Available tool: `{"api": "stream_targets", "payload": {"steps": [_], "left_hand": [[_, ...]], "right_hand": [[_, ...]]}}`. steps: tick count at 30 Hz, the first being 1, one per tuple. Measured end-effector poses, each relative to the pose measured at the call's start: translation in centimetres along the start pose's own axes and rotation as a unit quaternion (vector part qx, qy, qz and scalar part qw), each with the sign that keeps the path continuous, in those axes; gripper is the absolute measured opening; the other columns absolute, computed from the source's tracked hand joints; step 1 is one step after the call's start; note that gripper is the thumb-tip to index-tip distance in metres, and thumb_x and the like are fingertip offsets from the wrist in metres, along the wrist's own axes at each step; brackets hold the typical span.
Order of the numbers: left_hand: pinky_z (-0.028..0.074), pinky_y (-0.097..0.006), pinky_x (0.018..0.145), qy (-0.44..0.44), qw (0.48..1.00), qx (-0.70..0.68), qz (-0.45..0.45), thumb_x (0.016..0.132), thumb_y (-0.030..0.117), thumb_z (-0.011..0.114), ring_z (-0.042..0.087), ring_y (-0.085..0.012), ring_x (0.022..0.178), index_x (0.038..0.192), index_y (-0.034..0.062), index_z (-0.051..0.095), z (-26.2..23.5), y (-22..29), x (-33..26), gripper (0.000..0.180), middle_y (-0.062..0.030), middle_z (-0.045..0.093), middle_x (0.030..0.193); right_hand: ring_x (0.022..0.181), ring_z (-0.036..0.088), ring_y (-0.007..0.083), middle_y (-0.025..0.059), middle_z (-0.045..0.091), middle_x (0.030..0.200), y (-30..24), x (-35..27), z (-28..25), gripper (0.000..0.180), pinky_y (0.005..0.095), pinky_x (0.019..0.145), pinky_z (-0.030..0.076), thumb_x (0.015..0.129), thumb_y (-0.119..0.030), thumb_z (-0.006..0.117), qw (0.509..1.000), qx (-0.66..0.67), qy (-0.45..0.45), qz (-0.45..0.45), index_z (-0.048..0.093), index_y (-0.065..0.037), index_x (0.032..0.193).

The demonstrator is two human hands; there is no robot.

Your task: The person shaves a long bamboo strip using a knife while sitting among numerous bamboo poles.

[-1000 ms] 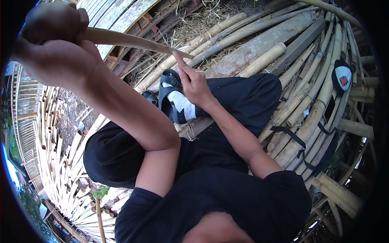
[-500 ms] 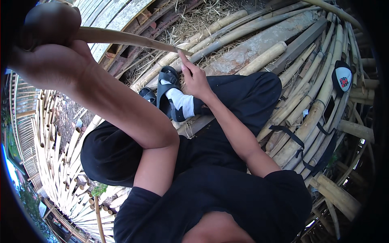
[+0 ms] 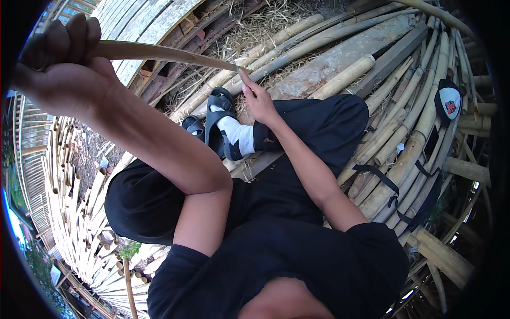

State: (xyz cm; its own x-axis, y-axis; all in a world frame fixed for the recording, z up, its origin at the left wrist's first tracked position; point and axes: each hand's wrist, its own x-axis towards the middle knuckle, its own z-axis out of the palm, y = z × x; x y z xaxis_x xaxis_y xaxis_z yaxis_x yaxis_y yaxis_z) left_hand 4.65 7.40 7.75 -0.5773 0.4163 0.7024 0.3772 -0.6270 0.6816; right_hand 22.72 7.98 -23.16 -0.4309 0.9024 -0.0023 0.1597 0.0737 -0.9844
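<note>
My left hand (image 3: 66, 66) is raised at the upper left, its fingers wrapped round one end of a long, flat bamboo strip (image 3: 159, 52). The strip slants out to the right and reaches my right hand (image 3: 259, 103). That hand is closed on a slim knife, and the knife's thin blade (image 3: 234, 59) crosses the strip near its far end. The handle is mostly hidden in my fingers. Beneath the strip are my feet in dark sandals (image 3: 215, 125), with a white and black sock (image 3: 236, 135) on one of them.
I sit cross-legged on bamboo poles (image 3: 409, 133). A pale slatted platform (image 3: 141, 21) is at the upper left, with dry straw (image 3: 260, 26) beside it. On the right lie a black and white cap (image 3: 449, 101) and a black strap (image 3: 377, 175). Many cut poles (image 3: 74, 212) fill the left.
My right hand has shifted slightly right and nearer, and the knife blade now shows above the strip. My left hand has moved slightly, still holding the strip.
</note>
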Motion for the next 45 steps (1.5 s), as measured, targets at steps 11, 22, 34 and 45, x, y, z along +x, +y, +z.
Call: {"api": "stream_targets", "payload": {"steps": [11, 22, 34, 45], "left_hand": [[0.016, -0.027, 0.044, 0.018, 1.000, -0.012, -0.021, 0.095, 0.056, 0.015, 0.016, -0.0098, 0.041, 0.051, 0.0139, 0.021, 0.3, -0.1, -0.3, 0.061, 0.0018, 0.018, 0.045], [0.020, -0.024, 0.040, 0.139, 0.990, 0.008, -0.009, 0.095, 0.043, 0.023, 0.022, -0.0098, 0.040, 0.053, 0.0122, 0.032, 2.6, 0.5, -1.0, 0.052, -0.0015, 0.025, 0.045], [0.048, -0.026, 0.039, 0.070, 0.997, 0.012, 0.011, 0.091, 0.043, 0.030, 0.051, -0.0164, 0.040, 0.055, 0.0065, 0.043, -2.4, -1.7, 1.9, 0.053, -0.0053, 0.039, 0.045], [0.060, -0.033, 0.050, 0.139, 0.990, 0.027, 0.004, 0.089, 0.047, 0.032, 0.064, -0.0228, 0.055, 0.086, -0.0041, 0.056, -2.0, -2.5, 2.1, 0.056, -0.0132, 0.058, 0.064]], "right_hand": [[0.050, 0.042, 0.0109, 0.0141, 0.049, 0.063, -2.7, -0.8, 0.5, 0.043, 0.0264, 0.056, 0.041, 0.093, -0.015, 0.045, 0.997, -0.062, 0.029, -0.026, 0.041, -0.016, 0.136], [0.060, 0.052, 0.0187, 0.0164, 0.058, 0.076, -6.8, -0.9, -0.3, 0.043, 0.0290, 0.063, 0.045, 0.093, -0.018, 0.044, 0.999, 0.005, -0.035, 0.026, 0.041, -0.017, 0.136], [0.054, 0.046, 0.0132, 0.0141, 0.053, 0.070, -6.0, -1.4, 0.3, 0.041, 0.0281, 0.059, 0.042, 0.093, -0.016, 0.045, 1.000, -0.008, 0.002, 0.003, 0.043, -0.015, 0.134], [0.082, 0.061, 0.0132, 0.0166, 0.057, 0.120, -2.2, -0.2, 0.4, 0.042, 0.0266, 0.077, 0.046, 0.095, -0.017, 0.042, 0.996, -0.011, -0.006, 0.084, 0.040, -0.015, 0.137]]}}
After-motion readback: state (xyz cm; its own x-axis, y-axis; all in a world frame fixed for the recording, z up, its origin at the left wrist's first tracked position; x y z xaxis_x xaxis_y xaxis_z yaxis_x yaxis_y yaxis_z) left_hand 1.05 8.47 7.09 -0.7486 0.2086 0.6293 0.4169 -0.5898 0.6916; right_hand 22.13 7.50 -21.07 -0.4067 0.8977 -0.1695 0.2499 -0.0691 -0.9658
